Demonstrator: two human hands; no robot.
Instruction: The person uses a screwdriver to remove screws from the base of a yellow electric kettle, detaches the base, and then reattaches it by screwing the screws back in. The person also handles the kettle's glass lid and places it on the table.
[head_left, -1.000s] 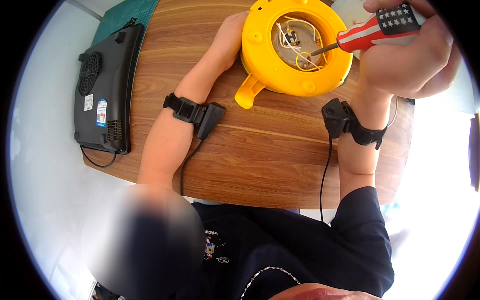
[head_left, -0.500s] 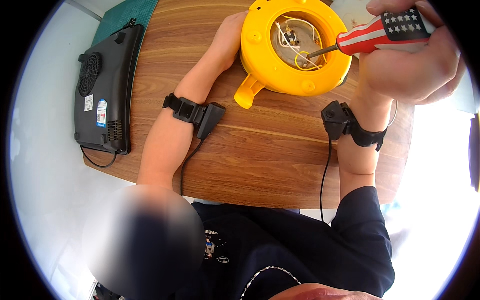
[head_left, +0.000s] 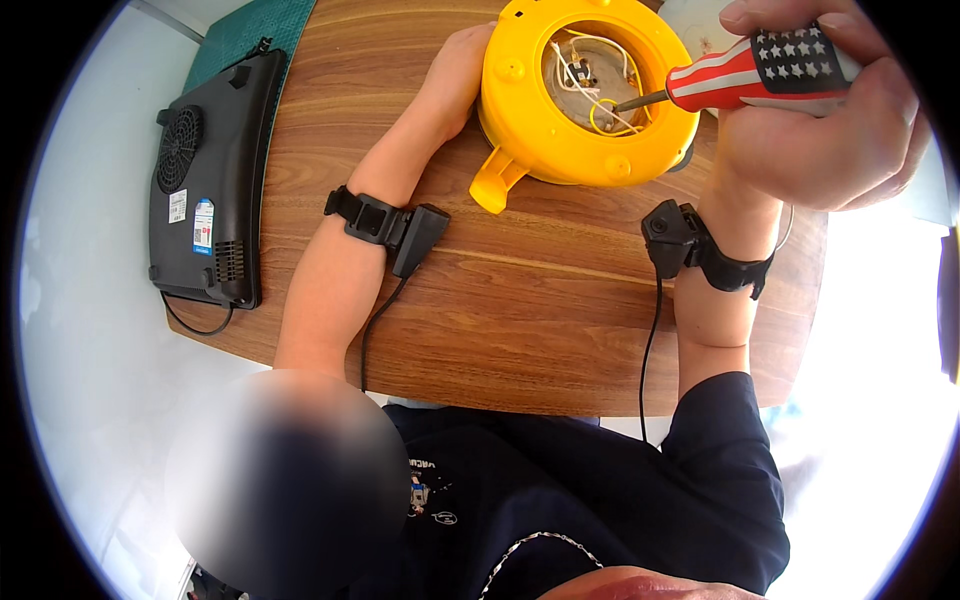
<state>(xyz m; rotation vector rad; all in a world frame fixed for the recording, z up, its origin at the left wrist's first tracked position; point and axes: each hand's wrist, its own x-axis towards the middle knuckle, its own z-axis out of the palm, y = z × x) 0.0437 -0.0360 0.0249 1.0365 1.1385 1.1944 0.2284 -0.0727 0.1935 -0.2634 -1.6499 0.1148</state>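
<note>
Gripping the screwdriver (head_left: 745,82), the closed fingers of the right hand (head_left: 835,150) lie to the right of the yellow housing (head_left: 570,157). The tool's long axis runs mostly sideways, from the handle at upper right down and left to the tip, which sits within the round opening over the metal plate (head_left: 575,108). Whether the tip touches a screw is too small to tell. The left hand (head_left: 462,80) is nearer the housing, against its left side; its fingers are hidden there, so how far they close cannot be told. The right hand appears just beside the housing, the shaft bridging the gap.

Counted: one screwdriver; one housing, near the far edge of the worktop (head_left: 520,335), with one visible tab (head_left: 494,190) toward the person; one plate. White and yellow wires (head_left: 600,98) cross it, too tangled to number. There are also one black appliance (head_left: 205,205) at left, one green mat (head_left: 235,40) by it, and two strapped-on wrist cameras (head_left: 425,240).
</note>
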